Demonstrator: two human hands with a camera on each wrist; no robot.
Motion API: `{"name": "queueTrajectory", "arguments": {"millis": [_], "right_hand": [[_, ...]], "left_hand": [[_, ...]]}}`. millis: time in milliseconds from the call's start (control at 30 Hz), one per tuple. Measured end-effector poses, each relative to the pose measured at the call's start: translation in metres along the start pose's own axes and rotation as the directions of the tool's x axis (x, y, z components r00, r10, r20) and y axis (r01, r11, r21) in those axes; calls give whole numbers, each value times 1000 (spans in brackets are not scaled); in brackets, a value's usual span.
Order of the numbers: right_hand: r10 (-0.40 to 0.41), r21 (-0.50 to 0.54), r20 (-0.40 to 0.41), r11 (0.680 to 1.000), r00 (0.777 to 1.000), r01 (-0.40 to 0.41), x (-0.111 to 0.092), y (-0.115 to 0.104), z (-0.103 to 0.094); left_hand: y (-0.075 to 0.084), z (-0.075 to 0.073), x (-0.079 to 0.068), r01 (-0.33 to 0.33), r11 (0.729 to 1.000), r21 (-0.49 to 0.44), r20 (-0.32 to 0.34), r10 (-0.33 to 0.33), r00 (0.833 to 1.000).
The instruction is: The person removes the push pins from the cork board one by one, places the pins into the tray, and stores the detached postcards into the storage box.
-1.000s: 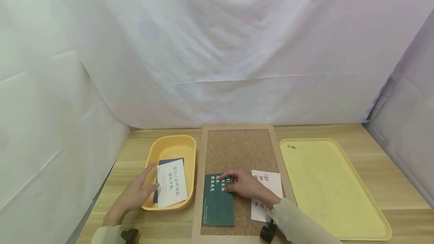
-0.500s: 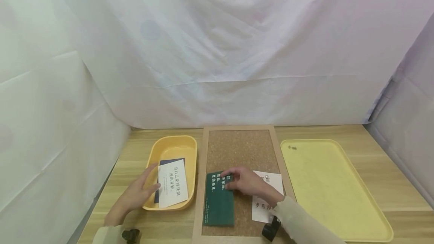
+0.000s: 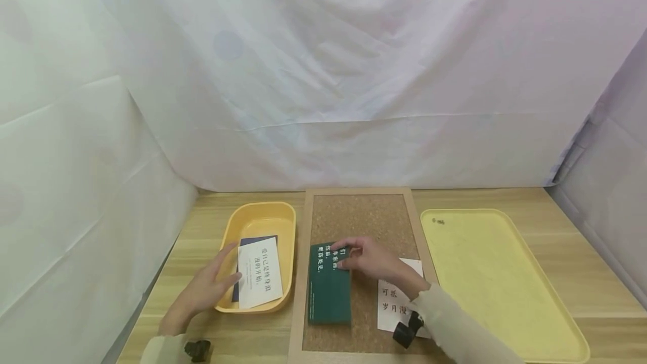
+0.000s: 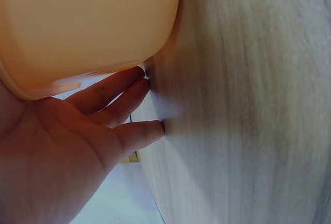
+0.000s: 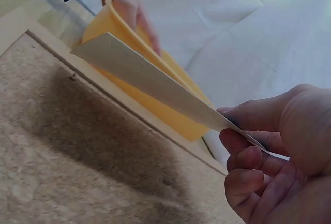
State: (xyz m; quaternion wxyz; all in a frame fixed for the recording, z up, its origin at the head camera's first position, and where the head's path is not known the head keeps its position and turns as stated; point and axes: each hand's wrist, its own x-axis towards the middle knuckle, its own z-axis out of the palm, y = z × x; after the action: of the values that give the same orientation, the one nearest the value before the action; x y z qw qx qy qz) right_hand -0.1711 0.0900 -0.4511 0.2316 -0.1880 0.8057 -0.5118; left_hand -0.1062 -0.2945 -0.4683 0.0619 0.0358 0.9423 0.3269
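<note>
A dark green card [image 3: 329, 294] with white Chinese text is raised over the cork board [image 3: 359, 215]. My right hand [image 3: 376, 263] pinches its far end between thumb and fingers. In the right wrist view the pale underside of the card [image 5: 139, 74] shows, with a shadow on the cork below. My left hand [image 3: 202, 288] holds the left wall of the orange-yellow tub [image 3: 288, 223], thumb over the rim, other fingers [image 4: 121, 97] along the outside near the table. Inside the tub lie a white printed card [image 3: 259, 274] and a dark blue card [image 3: 247, 239] partly under it.
Another white card with red-brown text [image 3: 391, 308] lies on the board's right side, partly hidden by my right forearm. A shallow yellow tray [image 3: 500, 285] stands to the right, with a few tiny dark pieces [image 3: 438, 222] in its far left corner. White cloth [image 3: 323, 72] surrounds the table.
My right hand has lifted the green card off the cork board and moved slightly away from me with it. The left hand stays at the tub.
</note>
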Motion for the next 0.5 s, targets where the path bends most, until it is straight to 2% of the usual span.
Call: {"name": "queueTrajectory", "arguments": {"millis": [333,500], "right_hand": [[-32,5,-7,999,999,32,5,-13,-2],[-58,16,2,998,998,58,7,-24,-3]], "left_hand": [[2,0,-1,-45,999,-7,-34,44,998],[2,0,-1,-42,999,-7,-32,42,999]]}}
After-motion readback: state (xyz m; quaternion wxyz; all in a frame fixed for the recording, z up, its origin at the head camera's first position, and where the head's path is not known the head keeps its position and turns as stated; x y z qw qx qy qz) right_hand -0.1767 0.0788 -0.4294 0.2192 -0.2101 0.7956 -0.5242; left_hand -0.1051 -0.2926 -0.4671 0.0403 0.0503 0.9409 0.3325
